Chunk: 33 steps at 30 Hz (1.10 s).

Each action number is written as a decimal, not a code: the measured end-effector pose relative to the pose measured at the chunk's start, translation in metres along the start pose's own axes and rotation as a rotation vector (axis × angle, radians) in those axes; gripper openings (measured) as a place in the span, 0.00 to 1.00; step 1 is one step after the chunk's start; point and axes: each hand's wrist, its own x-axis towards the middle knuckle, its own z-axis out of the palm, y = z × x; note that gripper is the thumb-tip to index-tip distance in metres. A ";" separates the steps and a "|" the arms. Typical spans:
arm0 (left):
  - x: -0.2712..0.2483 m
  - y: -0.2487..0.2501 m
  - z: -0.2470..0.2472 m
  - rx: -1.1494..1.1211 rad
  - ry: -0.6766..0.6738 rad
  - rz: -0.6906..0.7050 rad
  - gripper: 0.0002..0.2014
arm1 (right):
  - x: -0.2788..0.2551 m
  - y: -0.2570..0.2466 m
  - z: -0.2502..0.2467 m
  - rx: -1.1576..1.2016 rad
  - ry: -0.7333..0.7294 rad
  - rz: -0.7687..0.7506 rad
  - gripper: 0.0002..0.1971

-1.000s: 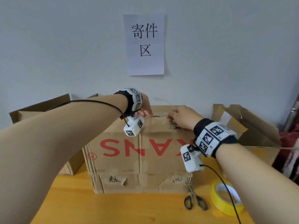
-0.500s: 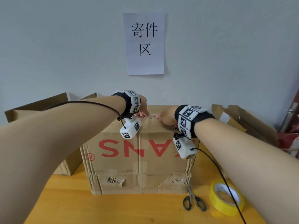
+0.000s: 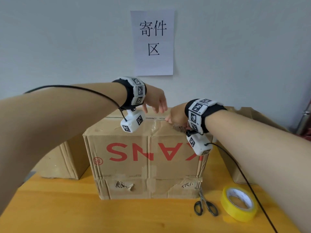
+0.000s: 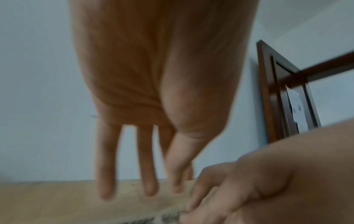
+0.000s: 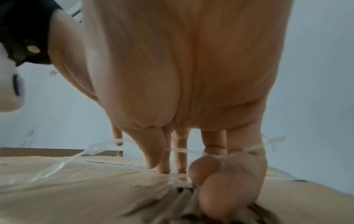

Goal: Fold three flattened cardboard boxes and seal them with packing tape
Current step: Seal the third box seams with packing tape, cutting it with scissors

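Observation:
A folded cardboard box [image 3: 148, 167] with upside-down red letters stands mid-table. Clear tape [image 3: 154, 127] runs over its top front edge. My left hand [image 3: 154, 109] hovers just above the box top, fingers [image 4: 147, 166] straight and hanging, holding nothing. My right hand [image 3: 173, 119] rests on the top front edge. In the right wrist view its straight fingers [image 5: 180, 159] press down on the taped top [image 5: 57, 168], the thumb lies against the torn front edge, and a thin tape strand clings across the fingers. The yellow tape roll [image 3: 239, 204] lies at the front right.
Scissors [image 3: 205, 206] lie beside the roll on the orange table [image 3: 67, 212]. One more cardboard box [image 3: 65, 158] stands at the left and an open one [image 3: 239, 165] at the right, both against the wall. A paper sign [image 3: 154, 42] hangs above.
My right hand slid left along the box's top edge a second ago and has stayed there. My left hand has lifted off the box top, fingers now hanging free.

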 end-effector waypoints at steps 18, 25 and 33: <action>0.000 -0.027 0.025 -0.198 -0.109 -0.113 0.28 | 0.005 -0.006 0.000 -0.030 -0.026 -0.015 0.21; -0.001 -0.028 0.028 -0.277 -0.050 -0.110 0.24 | 0.000 -0.008 -0.002 -0.096 -0.025 -0.039 0.21; -0.007 -0.044 0.028 -0.367 0.003 -0.096 0.17 | -0.003 0.005 0.002 0.023 0.012 -0.072 0.20</action>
